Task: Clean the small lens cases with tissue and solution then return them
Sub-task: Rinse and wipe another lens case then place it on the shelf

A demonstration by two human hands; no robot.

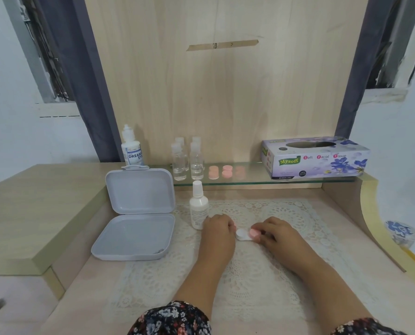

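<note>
The step in hand appears to be the opening of a lens case (244,234) on the lace mat (262,274): one pink cap (253,233) is being worked at the right end, and the white well at the left end already shows uncapped. To do this well, the case should be kept flat and steadied from one end while the cap is turned at the other, so that nothing is tipped out, and loose caps should be laid close by, where they can be matched again. The right hand (278,232) is curled, with thumb and fingertips pinched on the pink cap. The left hand (219,228) is also curled, with a little pink visible at its fingertips beside the case's left end; whether a cap is held there cannot be told. More pink cases (226,171) are left on the glass shelf (250,182), the tissue box (315,157) is at the shelf's right, and a white bottle (198,206) is just beside the left hand.
</note>
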